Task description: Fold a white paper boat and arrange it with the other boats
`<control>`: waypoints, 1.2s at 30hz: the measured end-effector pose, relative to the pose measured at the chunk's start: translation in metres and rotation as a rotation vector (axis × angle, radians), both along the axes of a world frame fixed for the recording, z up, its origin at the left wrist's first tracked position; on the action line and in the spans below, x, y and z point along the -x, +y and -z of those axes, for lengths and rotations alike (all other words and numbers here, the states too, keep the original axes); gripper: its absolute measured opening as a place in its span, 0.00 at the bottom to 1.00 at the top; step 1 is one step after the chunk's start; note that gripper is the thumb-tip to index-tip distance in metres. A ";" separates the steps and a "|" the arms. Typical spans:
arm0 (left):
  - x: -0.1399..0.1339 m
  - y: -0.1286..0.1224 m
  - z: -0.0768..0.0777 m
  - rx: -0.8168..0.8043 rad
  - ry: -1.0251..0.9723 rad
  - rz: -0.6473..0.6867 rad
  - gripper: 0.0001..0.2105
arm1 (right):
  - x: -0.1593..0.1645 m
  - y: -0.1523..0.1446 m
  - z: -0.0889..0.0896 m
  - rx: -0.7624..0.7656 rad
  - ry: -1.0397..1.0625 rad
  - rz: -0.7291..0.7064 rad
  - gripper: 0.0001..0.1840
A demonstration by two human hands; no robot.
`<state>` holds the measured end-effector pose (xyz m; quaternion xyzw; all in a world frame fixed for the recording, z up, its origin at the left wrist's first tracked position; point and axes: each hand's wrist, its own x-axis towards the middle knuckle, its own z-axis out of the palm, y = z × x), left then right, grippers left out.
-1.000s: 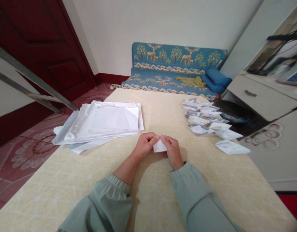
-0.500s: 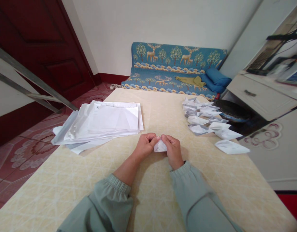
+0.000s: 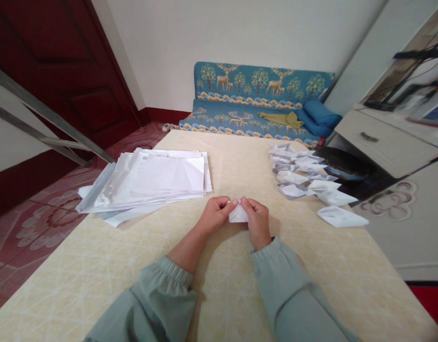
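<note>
Between my two hands is a small folded piece of white paper [image 3: 238, 214], its lower edge toward me and crease lines on its face. My left hand [image 3: 216, 213] pinches the left side with thumb and bent fingers. On the right side, my right hand [image 3: 257, 219] grips the paper the same way, thumb on top. Both hands are just above the middle of the table. The paper's far part is partly hidden behind the thumbs.
A stack of white paper sheets [image 3: 165, 175] lies left on the patterned table [image 3: 226, 294]. Several folded paper boats [image 3: 293, 176] sit in rows at the right, one boat [image 3: 342, 217] nearer me. Beyond stands a blue sofa [image 3: 233, 110]; a white cabinet [image 3: 390, 140] is at the right.
My right thumb has shifted slightly right, away from the left one, so more of the folded paper shows between them. The stack and the boats have not moved.
</note>
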<state>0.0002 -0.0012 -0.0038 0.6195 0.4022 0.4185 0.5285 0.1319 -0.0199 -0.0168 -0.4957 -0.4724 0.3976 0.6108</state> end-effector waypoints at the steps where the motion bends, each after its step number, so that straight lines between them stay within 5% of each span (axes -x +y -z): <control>1: 0.000 -0.001 -0.001 0.002 0.009 0.025 0.21 | -0.001 0.001 0.001 0.003 0.008 0.017 0.20; 5: -0.001 -0.001 -0.001 -0.018 0.028 0.059 0.18 | -0.003 0.003 0.004 0.019 0.002 0.063 0.20; 13: 0.000 0.003 0.003 -0.095 0.002 -0.116 0.19 | 0.002 -0.002 -0.005 0.066 -0.102 -0.043 0.20; 22: 0.000 0.001 0.002 -0.052 0.050 -0.042 0.19 | -0.003 0.002 0.001 0.050 -0.012 0.114 0.21; 32: 0.002 0.001 0.002 -0.141 0.062 -0.166 0.19 | 0.000 0.001 -0.003 0.068 -0.060 -0.009 0.22; 36: 0.001 0.001 0.001 -0.090 0.061 -0.117 0.20 | -0.001 0.002 -0.001 0.053 -0.081 0.008 0.23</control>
